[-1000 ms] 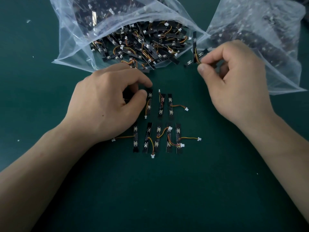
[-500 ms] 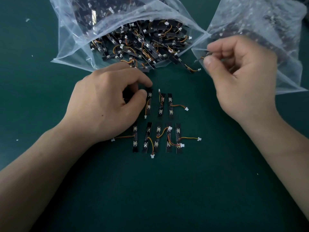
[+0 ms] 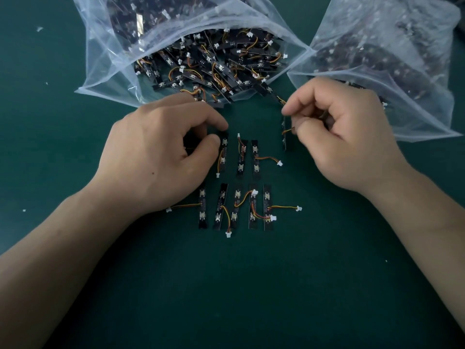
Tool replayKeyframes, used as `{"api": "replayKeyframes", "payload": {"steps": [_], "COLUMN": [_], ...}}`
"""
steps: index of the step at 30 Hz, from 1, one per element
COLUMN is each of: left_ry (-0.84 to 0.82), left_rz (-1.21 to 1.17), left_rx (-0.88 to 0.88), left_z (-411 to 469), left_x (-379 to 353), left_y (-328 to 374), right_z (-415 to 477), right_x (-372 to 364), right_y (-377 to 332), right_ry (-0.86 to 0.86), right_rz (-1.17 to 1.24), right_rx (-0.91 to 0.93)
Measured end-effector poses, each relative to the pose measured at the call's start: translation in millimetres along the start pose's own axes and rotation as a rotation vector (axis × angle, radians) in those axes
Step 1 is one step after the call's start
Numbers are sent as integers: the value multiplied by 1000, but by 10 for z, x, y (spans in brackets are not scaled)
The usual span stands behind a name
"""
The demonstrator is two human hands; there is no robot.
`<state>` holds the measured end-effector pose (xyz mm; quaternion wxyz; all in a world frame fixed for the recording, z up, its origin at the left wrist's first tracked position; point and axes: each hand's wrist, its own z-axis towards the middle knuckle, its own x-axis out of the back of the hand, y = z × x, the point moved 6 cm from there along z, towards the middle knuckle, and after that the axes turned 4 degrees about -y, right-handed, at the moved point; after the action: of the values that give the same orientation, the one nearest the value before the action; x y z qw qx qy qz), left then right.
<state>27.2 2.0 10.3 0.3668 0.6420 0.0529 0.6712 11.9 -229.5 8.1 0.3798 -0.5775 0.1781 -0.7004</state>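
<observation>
Green mat [image 3: 251, 285], strips laid in two rows. Your right hand [image 3: 347, 137] pinches a strip [image 3: 284, 137], by its wire it seems; it hangs upright just right of the upper row [image 3: 255, 159]. Your left hand [image 3: 161, 157] pinches the end strip [image 3: 223, 157] at that row's left. Lay the strip flat beside the third one, parallel, wire outward. Room: bare mat right and below. The open bag [image 3: 105, 71] and second bag [image 3: 427, 109] crowd the top, so stay clear of their mouths.
</observation>
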Motion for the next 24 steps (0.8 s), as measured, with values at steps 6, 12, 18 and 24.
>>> {"api": "replayKeyframes", "payload": {"steps": [6,12,18,24], "left_ry": [16,-99,-185,-222], "left_rz": [-37,7,30,87], "left_rx": [-56,-385,-379,-334], "left_z": [-9,-69,-69,-61], "left_x": [27,7,-55,-96], "left_y": [53,308,281,242], "right_z": [0,10,23,25], "right_x": [-14,-20,-12,-10], "right_y": [-65,-85,-69,-77], "right_ry": [-41,-20,-7,-2], "right_rz": [-130,-193,-176,-198], "right_rx": [37,39,20,23]}}
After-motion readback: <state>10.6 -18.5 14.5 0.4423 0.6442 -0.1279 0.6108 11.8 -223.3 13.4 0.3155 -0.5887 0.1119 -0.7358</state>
